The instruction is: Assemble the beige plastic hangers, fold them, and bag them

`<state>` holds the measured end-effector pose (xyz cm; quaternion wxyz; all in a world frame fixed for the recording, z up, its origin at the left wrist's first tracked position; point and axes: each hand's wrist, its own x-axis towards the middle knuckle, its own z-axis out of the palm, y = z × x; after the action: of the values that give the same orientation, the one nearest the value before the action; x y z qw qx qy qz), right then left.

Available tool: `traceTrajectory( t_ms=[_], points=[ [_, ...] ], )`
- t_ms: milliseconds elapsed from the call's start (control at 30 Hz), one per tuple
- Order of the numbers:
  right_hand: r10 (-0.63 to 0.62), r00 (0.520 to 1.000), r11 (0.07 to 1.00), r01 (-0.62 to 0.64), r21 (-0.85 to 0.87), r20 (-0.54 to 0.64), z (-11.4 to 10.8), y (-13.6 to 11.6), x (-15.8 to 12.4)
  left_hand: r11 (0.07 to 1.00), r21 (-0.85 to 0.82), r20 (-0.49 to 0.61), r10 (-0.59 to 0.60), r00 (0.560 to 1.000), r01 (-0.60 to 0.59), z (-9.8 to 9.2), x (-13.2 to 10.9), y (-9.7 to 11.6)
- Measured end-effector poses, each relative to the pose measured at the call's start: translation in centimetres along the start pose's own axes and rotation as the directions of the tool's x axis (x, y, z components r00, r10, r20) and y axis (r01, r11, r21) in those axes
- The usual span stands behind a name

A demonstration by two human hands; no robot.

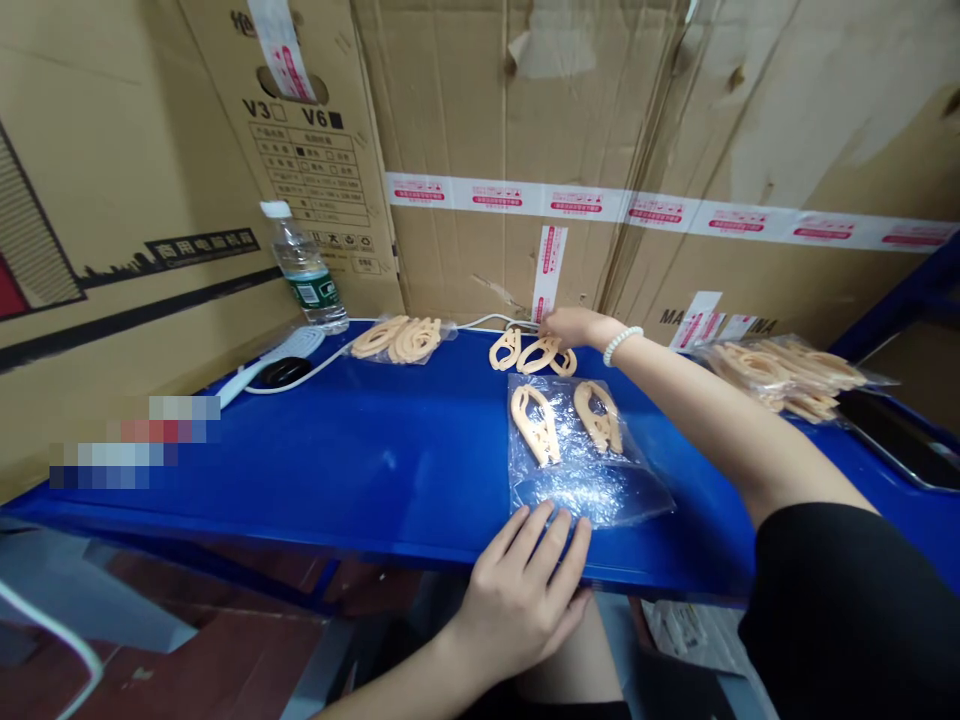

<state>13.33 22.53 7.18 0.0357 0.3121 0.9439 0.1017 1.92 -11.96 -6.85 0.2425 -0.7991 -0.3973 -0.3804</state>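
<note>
My left hand point(525, 580) lies flat with its fingers stretched out at the table's front edge, touching the near end of a clear plastic bag point(577, 490). Inside or under the film are two beige folding hangers, a left one point(534, 425) and a right one point(598, 418), side by side. Farther back, my right hand point(571, 326) reaches down with bent fingers closed at the top of a folding hanger point(537, 355). Its fingertips are partly hidden. Another loose hanger point(505, 350) lies just left of it, and one more point(564, 362) shows at its right.
Bagged hangers point(401, 340) lie at the back left, and a pile of bagged hangers point(787, 370) at the right beside a black phone point(900, 440). A water bottle point(307, 270), white hairbrush point(289, 350) and black object point(286, 372) stand left. Cardboard boxes point(480, 110) wall the blue table point(337, 470).
</note>
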Motion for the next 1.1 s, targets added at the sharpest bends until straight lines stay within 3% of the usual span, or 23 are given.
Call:
traceTrajectory(
  t_ms=[167, 233, 300, 400, 533, 600, 667, 733, 867, 967, 1100],
  points=[
    [0.041, 0.997, 0.999, -0.039, -0.03, 0.067, -2.9, -0.3, -4.1, 1.0, -0.003, -0.002, 0.0, 1.0, 0.0, 0.0, -0.1, 0.0],
    [0.055, 0.998, 0.998, -0.055, -0.028, 0.0, -3.5, -0.9, -6.7, 1.0, 0.0, -0.006, 0.0, 1.0, 0.0, -0.1, -0.1, 0.0],
    [0.069, 0.983, 0.998, -0.068, 0.01, -0.172, -3.8, -1.9, -9.9, 1.0, 0.0, -0.007, -0.002, 1.0, 0.002, -0.2, -0.1, 0.1],
    [0.081, 0.877, 0.994, -0.036, 0.104, -0.473, -4.1, -4.4, -15.1, 1.0, -0.006, -0.007, -0.005, 1.0, 0.005, -0.2, -0.1, 0.1],
    [0.065, 0.734, 0.994, 0.015, 0.111, -0.676, -4.4, -10.2, -22.2, 1.0, -0.008, -0.014, -0.001, 1.0, 0.001, -0.2, -0.1, 0.1],
    [0.083, 0.685, 0.995, -0.015, 0.099, -0.724, -4.3, -13.6, -25.6, 1.0, -0.005, -0.015, 0.0, 1.0, 0.0, -0.2, -0.1, 0.1],
    [0.091, 0.706, 0.995, -0.036, 0.092, -0.702, -3.9, -16.8, -28.5, 1.0, -0.006, -0.011, -0.001, 1.0, 0.001, -0.1, -0.1, 0.1],
    [0.048, 0.761, 0.994, 0.025, 0.102, -0.646, -3.3, -19.2, -30.6, 1.0, -0.011, -0.016, -0.001, 1.0, 0.001, -0.1, -0.1, 0.2],
    [-0.036, 0.812, 0.992, 0.098, 0.074, -0.583, -1.5, -21.6, -31.5, 1.0, -0.031, -0.014, 0.005, 1.0, -0.005, -0.2, -0.1, 0.2],
    [-0.072, 0.803, 0.994, 0.105, 0.02, -0.592, -0.4, -22.0, -30.0, 1.0, -0.03, 0.016, 0.003, 1.0, -0.003, -0.4, -0.1, 0.2],
    [-0.204, 0.771, 0.977, 0.117, -0.181, -0.603, 0.1, -21.6, -27.6, 0.999, -0.039, 0.01, 0.001, 1.0, -0.001, -0.4, -0.2, 0.3]
  ],
)
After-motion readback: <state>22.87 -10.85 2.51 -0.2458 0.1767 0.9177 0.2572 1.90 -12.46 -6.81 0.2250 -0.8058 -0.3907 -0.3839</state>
